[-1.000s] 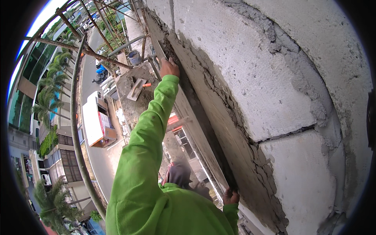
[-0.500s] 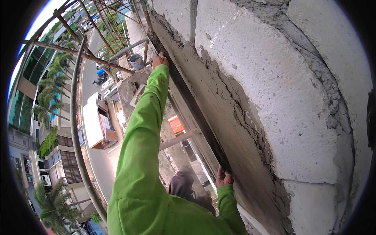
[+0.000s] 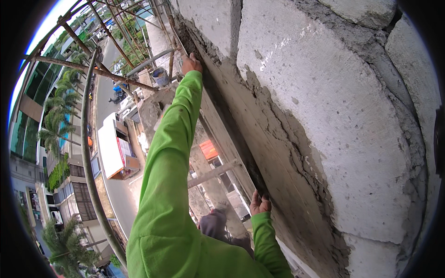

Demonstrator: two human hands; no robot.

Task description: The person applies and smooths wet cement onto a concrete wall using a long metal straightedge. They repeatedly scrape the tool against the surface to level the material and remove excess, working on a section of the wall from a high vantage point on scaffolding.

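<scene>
Along the wall (image 3: 324,116) | dark bar (image 3: 229,127) | edge in left fingers (image 3: 192,59), right fingers (image 3: 255,198)

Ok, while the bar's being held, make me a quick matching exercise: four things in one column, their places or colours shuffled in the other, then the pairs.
Things:
1. Left hand
2. Right hand
3. Bucket
4. Sleeves

Places or colours:
A. Bright green
B. At the lower end of the long bar
C. Bluish grey
D. Near the upper end of the long bar

Pairs: 1-D, 2-B, 3-C, 4-A
</scene>
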